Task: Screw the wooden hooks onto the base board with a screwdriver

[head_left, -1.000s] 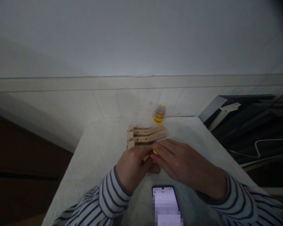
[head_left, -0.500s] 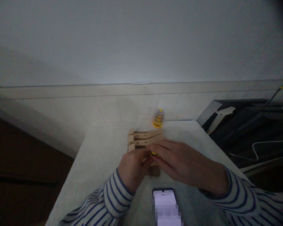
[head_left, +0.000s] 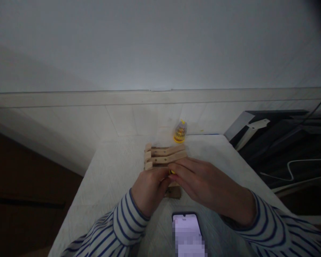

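Observation:
My right hand (head_left: 203,178) reaches in from the right with its fingers pinched round a small yellow screwdriver (head_left: 172,172), of which only the handle end shows. Close against it, my left hand (head_left: 152,187) has its thumb and fingers closed; what they grip is hidden. Both hands are over a slatted wooden piece (head_left: 164,159) with bent pale slats and small dark holes, lying on the white-covered table. Its middle is covered by my hands, and a browner wooden end (head_left: 173,193) shows below them.
A clear cone-shaped case with a yellow base (head_left: 179,132) stands behind the wooden piece near the wall. A lit phone (head_left: 188,232) lies in front of my hands. Dark panels (head_left: 273,142) and a white cable (head_left: 290,169) are beyond the table's right edge (head_left: 246,171).
The view has tilted slightly, so the scene sits a little higher. Both hands keep almost the same place, with the fingers shifted slightly round the yellow handle.

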Available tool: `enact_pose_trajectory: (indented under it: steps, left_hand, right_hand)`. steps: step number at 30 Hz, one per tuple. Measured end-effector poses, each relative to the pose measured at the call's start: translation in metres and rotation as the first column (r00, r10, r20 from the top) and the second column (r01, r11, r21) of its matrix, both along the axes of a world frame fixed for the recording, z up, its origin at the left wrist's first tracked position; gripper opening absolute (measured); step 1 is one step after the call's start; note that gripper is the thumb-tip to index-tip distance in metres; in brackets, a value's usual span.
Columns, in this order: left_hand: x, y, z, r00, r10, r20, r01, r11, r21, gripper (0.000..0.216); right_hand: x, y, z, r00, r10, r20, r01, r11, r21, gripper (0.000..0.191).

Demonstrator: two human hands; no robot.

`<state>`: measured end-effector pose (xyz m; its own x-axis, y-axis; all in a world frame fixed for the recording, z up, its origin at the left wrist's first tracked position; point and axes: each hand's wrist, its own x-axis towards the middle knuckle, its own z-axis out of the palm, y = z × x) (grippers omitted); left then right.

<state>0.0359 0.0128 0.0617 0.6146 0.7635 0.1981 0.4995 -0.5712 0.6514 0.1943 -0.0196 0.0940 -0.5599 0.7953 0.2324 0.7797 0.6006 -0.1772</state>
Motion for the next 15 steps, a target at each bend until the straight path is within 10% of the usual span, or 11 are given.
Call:
enact_pose_trajectory:
  steps: [15]
  left_hand:
    - [0.0005,-0.0077,0.0089,0.999,0.027,-0.022,-0.027,1.0,0.01,0.018]
  right_hand:
    - [-0.0057,-0.0073,0.0036,0.998,-0.061,-0.018,0.062,0.997,0.051,0.017]
